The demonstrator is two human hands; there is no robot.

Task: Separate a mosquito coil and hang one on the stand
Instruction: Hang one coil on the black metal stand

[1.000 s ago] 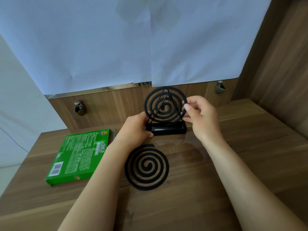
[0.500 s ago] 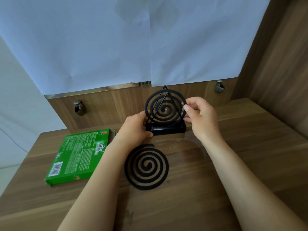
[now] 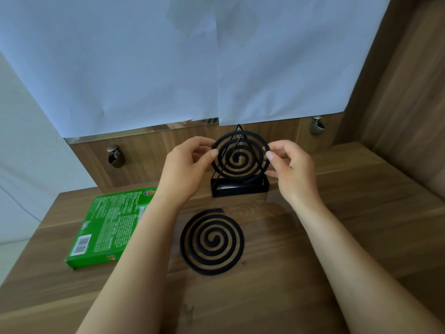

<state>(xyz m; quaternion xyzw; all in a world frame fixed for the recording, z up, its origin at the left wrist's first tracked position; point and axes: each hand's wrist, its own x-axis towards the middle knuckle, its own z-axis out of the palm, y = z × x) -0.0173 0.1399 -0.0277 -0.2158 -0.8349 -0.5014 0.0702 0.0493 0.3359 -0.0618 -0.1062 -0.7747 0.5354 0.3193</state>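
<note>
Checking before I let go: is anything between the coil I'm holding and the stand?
Nothing visible. The upright coil is already at the stand, left hand and right hand pinching its rim; the spare coil lies flat nearer you.

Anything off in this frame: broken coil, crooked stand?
Nothing stands out. The hung coil sits upright and whole on the stand, left hand and right hand pinching its edges; the spare coil lies flat and intact on the table.
</note>
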